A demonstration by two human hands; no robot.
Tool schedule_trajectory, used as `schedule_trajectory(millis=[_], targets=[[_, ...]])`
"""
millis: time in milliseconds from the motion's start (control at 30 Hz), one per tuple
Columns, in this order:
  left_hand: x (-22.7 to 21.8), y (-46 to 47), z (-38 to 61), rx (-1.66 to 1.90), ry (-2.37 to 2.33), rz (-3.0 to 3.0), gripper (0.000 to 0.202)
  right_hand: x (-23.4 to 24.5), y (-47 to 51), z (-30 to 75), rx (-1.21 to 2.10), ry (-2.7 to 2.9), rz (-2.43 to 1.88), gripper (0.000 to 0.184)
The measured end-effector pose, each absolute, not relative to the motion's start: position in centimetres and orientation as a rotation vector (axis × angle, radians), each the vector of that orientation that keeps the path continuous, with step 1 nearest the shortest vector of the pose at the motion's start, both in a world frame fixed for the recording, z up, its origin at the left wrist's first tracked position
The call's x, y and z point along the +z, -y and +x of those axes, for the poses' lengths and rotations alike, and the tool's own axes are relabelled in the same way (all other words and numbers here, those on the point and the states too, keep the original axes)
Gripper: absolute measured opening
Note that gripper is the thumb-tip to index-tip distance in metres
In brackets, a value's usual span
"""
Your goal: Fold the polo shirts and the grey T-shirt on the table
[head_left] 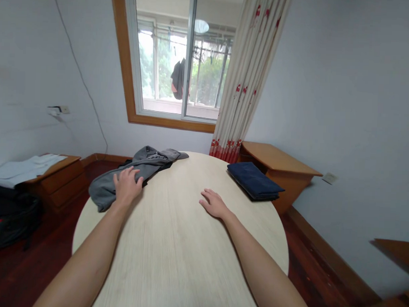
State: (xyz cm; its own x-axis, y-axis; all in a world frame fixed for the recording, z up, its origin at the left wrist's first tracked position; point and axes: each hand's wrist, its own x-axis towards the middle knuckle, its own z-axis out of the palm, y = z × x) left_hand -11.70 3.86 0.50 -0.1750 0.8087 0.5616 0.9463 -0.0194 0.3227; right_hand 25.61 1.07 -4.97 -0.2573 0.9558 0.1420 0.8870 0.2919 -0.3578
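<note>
My left hand [128, 184] reaches onto a crumpled grey garment [106, 186] at the left of the round table [174, 242]. Its fingers are spread and rest on or just over the cloth, with no grip visible. Behind it, a grey cap brim [183, 156] pokes out of the heap, and some black cloth shows underneath. My right hand [214, 204] is over the middle of the tabletop, fingers stretched out and holding nothing. To its right lies a neatly folded stack of dark navy cloth [255, 180].
A wooden desk [281, 158] stands behind the table at the right. At the left are a small wooden cabinet [61, 182] with white papers on top and a black backpack [12, 216] on the floor. A curtain [249, 83] hangs beside the window.
</note>
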Motion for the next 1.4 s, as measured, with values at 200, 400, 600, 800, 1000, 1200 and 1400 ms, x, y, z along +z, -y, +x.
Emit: schedule_trajectory(millis=[200, 400, 600, 800, 1000, 1200, 1400], targets=[[-0.8, -4.3, -14.1, -0.871, 2.326, -1.682, 0.044, -5.4, -1.5, 26.2, 0.332, 2.240, -1.617, 0.055], [-0.9, -4.6, -14.8, -0.917, 2.337, -1.672, 0.023, -5.6, -1.8, 26.6, 0.313, 2.255, -1.570, 0.055], [1.5, -3.4, -12.4, -1.107, 2.084, -1.749, 0.026, -5.7, -1.9, 26.7, 0.342, 2.244, -1.560, 0.055], [0.8, -0.2, -3.2, -1.076, 1.300, -2.444, 0.020, -5.7, -1.9, 26.6, 0.332, 2.240, -1.564, 0.055], [0.1, 2.4, 1.3, -0.748, 1.119, -2.789, 0.020, -5.8, -1.9, 26.7, 0.330, 2.233, -1.546, 0.054], [4.0, 2.2, -3.1, -0.977, 1.641, -2.350, 0.029, -5.7, -1.8, 26.8, 0.326, 2.232, -1.534, 0.053], [2.8, -0.9, -7.7, -0.554, 2.175, -2.501, 0.038, -5.6, -1.8, 26.7, 0.327, 2.241, -1.547, 0.053]])
